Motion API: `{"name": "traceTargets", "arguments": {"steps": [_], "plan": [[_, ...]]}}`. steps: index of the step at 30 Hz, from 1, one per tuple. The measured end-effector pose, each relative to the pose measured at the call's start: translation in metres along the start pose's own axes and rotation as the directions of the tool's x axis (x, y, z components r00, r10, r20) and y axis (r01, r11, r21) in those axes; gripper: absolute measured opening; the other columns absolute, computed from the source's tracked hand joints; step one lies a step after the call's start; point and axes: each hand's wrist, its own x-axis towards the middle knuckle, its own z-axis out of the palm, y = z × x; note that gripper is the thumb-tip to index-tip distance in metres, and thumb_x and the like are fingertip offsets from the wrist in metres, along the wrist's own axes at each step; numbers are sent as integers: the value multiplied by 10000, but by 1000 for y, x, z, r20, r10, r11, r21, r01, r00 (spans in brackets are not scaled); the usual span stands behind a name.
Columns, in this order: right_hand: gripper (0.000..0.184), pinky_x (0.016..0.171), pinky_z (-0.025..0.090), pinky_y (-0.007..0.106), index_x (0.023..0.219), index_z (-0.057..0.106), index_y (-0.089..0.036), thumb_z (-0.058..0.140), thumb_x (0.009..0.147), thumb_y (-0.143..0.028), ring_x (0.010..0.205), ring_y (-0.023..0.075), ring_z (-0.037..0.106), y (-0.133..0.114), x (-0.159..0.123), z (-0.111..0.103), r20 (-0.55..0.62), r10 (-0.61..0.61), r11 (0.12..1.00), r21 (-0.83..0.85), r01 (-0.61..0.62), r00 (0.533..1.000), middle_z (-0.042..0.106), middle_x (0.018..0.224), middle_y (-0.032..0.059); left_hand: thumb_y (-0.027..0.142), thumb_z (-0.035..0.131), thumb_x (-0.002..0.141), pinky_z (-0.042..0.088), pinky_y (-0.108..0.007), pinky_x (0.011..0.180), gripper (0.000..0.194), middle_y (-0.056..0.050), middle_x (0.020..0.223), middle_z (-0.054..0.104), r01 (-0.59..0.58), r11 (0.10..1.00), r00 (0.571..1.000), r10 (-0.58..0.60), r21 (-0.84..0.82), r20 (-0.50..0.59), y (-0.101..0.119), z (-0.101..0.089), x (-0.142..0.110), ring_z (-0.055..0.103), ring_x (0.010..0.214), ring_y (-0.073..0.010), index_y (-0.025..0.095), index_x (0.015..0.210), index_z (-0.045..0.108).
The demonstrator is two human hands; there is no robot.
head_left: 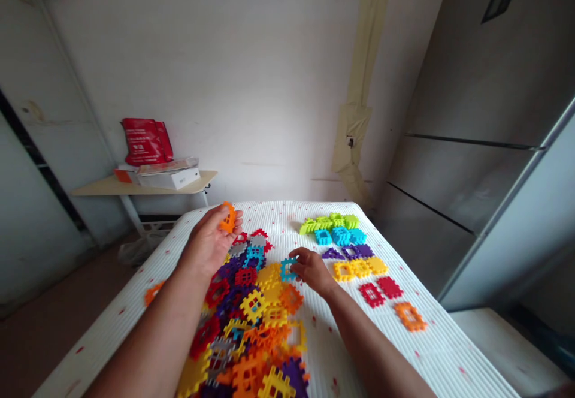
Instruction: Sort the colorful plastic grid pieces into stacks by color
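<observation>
R hand point(312, 271) pinching blue tile point(284, 271), approx. mid-width of table point(449, 356); tile L of fingertips, squarish, no clear long axis. Blue stacks point(341, 235) beyond to R, twd far R corner, R hand nearer. L hand point(209, 239) pinching orange tile point(229, 220) nr far L corner.

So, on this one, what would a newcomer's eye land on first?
Probably the jumbled pile of bright toothed pieces on the white cover, between the forearms. Next, the left hand raising an orange piece and the right hand holding a light-blue piece by the pile. Then the colour-grouped rows at right.
</observation>
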Motion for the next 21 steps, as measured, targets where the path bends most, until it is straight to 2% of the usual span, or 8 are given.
{"name": "traceTargets", "arguments": {"steps": [2,4,6,8,12,16,19,21], "plan": [[250,427,382,181,891,580,-174,522,655,-110,417,59,464,-6,-3,-7,57,-7,999,-47,10,998,519,555,-78,164,780,493,499,-296,753,360,-48,867,694,-3,979,993,-22,205,116,5,-16,-11,636,855,-215,202,831,660],[253,431,372,175,899,591,-172,525,665,-106,427,58,477,-14,-9,-14,118,13,998,-65,-5,993,528,555,-73,257,757,548,444,-357,918,376,-31,1020,695,-234,682,929,-54,693,367,4,-43,-22,604,1009,-249,261,918,688],[249,429,359,170,899,599,-169,535,665,-112,435,59,490,-20,-16,-19,172,60,997,-63,-50,983,533,553,-70,298,720,577,401,-409,979,374,-34,1078,689,-387,402,898,-40,830,438,-2,-77,-32,591,1056,-281,295,951,702],[239,430,356,171,889,608,-167,549,661,-129,438,60,488,-22,-26,-23,232,97,995,-49,-88,968,540,548,-66,317,724,550,438,-400,948,401,-24,1063,701,-412,287,898,-33,865,438,-12,-111,-40,613,1029,-291,330,951,713],[222,438,360,182,887,616,-174,561,672,-186,450,66,474,-11,-51,-28,246,91,996,-22,-88,965,545,562,-61,404,755,470,481,-404,903,385,25,995,732,-375,279,927,88,884,365,-32,-162,-54,643,977,-302,430,853,724],[262,440,352,191,953,604,-171,519,707,-195,444,71,459,8,-78,-35,154,120,990,-98,-106,981,516,571,-65,503,732,484,484,-430,901,373,112,980,729,-330,237,941,154,914,300,-48,-186,-65,649,971,-297,542,851,673],[319,503,385,215,1029,608,-174,503,728,-171,518,100,513,18,-97,-40,39,81,934,-351,-62,996,573,639,-31,521,734,485,480,-435,914,443,133,995,723,-346,217,937,130,913,324,-54,-191,-69,650,970,-297,572,916,640],[365,598,423,239,1090,598,-176,522,733,-164,644,133,579,19,-108,-41,-57,-16,827,-561,-19,998,635,810,25,530,715,525,467,-445,943,451,161,1034,705,-338,261,940,136,904,312,-54,-192,-70,635,1010,-291,590,960,612]]}}
